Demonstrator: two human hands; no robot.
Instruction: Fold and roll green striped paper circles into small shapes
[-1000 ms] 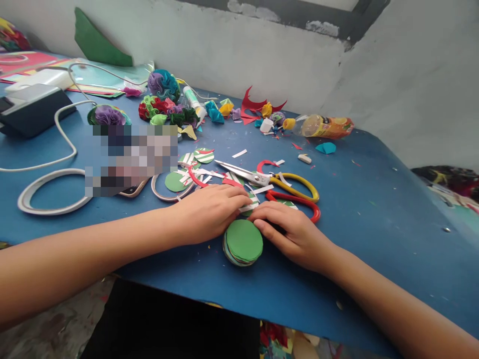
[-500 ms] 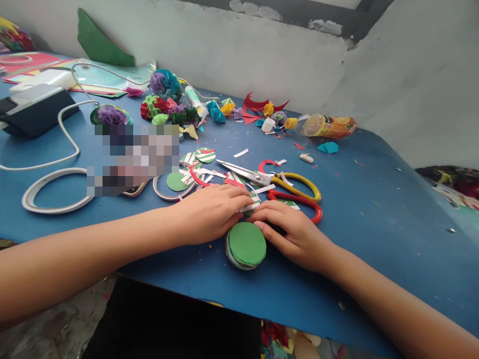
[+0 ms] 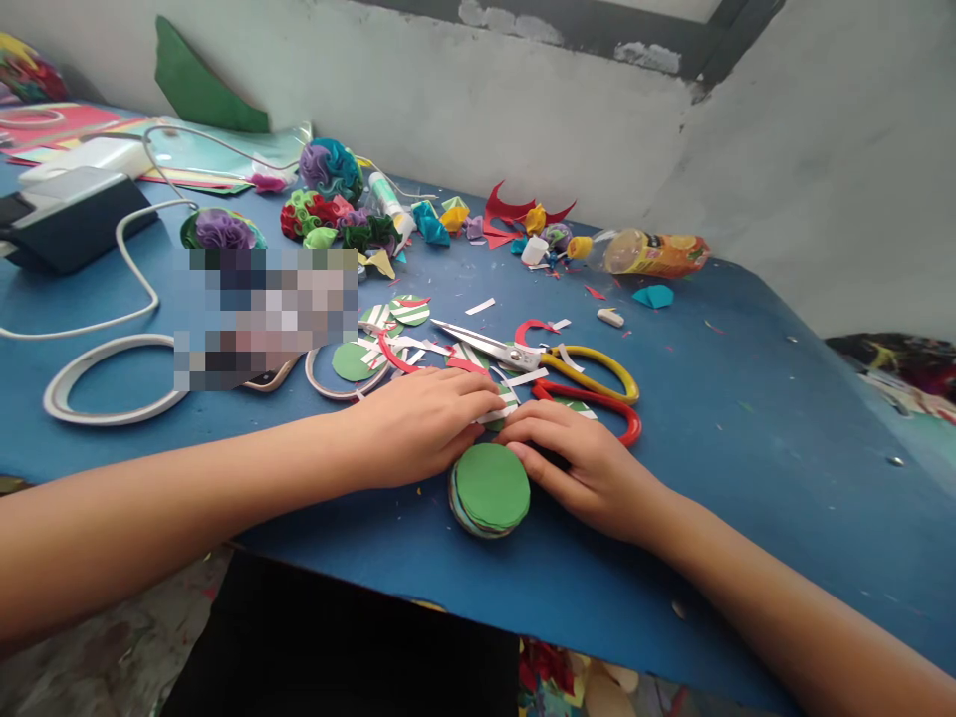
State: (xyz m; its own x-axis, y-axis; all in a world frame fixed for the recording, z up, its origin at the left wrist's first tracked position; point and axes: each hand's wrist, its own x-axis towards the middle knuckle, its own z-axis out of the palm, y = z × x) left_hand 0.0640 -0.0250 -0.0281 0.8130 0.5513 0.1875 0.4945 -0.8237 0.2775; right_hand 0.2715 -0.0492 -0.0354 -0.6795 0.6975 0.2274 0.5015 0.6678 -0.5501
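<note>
My left hand (image 3: 418,423) and my right hand (image 3: 583,463) lie low on the blue table (image 3: 747,448), fingertips meeting on a small green-and-white striped paper piece (image 3: 502,403). Both sets of fingers are closed together and pinch or press this piece. Just in front of the fingertips, between the two hands, sits a stack of round paper discs with a green one on top (image 3: 489,488). My right thumb touches the stack's edge. Scissors with yellow and red handles (image 3: 568,368) lie right behind my hands, blades pointing left.
Striped discs and paper scraps (image 3: 395,314) lie behind my left hand. Paper flowers (image 3: 329,169), a glue tube (image 3: 388,199) and an orange bottle (image 3: 649,252) lie farther back. White rings (image 3: 97,378), a white cable (image 3: 134,269) and a dark box (image 3: 67,214) are at the left.
Almost nothing moved; both hands stay on the striped piece. The view shifted slightly, so the disc stack sits a little farther right in the picture.
</note>
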